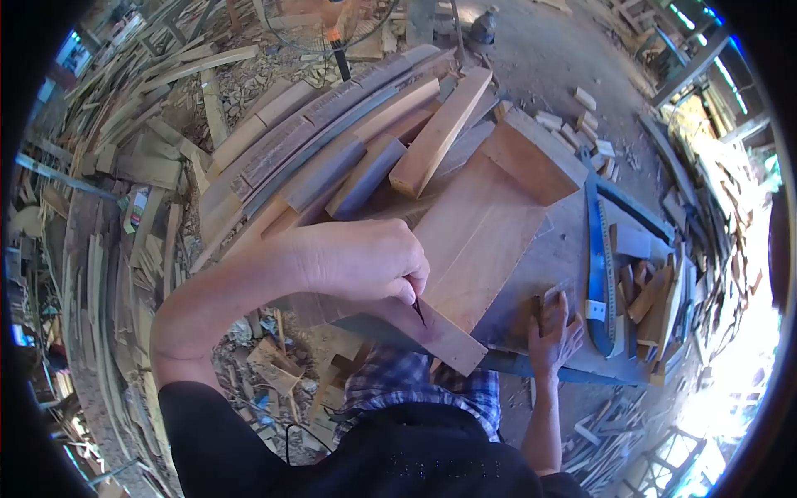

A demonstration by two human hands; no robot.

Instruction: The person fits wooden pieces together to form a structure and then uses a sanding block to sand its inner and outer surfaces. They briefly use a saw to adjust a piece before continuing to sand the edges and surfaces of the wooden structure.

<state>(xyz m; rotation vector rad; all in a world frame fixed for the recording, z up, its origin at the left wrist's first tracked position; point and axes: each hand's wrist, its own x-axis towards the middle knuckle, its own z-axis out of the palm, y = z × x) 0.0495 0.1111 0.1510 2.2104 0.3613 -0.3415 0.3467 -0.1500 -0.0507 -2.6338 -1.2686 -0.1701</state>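
Note:
My left hand (369,261) is closed round a thin dark pointed tool (418,311), whose exact kind I cannot make out. The tool's tip points down at the near end board (455,342) of a wooden piece. This piece has a broad flat panel (481,236) and a raised board (540,158) across its far end. Right of the panel, my right hand (554,336) rests on the workbench (515,307) with its fingers apart. Its fingertips are close to the panel's right edge, and I see nothing held in it.
Thick wooden beams (440,133) lie left of the panel. At the right, a blue strip with scale markings (596,266) lies beside several wood offcuts (656,303). Stacked timber strips (104,274) fill the left side. Small blocks (585,124) are on the ground beyond the bench.

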